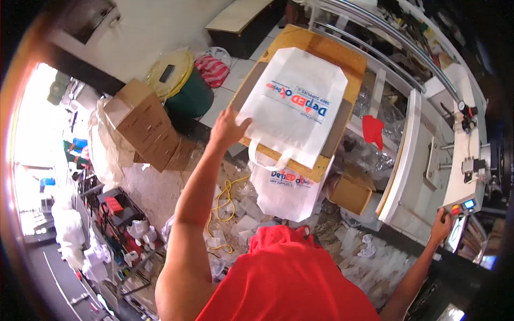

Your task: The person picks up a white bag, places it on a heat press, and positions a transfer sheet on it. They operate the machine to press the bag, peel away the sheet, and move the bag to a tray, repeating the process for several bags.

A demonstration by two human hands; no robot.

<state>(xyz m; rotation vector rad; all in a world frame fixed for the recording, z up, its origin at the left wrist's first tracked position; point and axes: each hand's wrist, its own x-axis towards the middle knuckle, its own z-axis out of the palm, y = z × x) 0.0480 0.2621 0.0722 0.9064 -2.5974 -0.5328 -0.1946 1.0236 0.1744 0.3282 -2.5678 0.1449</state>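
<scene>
A white cloth bag (308,80) with blue and red print lies flat on a wooden board (350,53), its handle loop hanging toward me. At the bag's left edge is my left hand (229,128), thumb apart from the other fingers, touching the edge. A second white printed bag (286,198) hangs below the board's near end. My right hand (441,226) reaches far right to a machine's control panel (465,207) with a small screen and buttons; its fingers are bent at the panel's left end, and whether they hold anything is too small to tell.
Brown cardboard boxes (142,120) and a green bin with a yellow lid (190,96) stand at the left. A yellow cord (220,200) runs over the littered floor. At the right are a white machine frame (401,155), a red cloth (373,132) and an open carton (350,195).
</scene>
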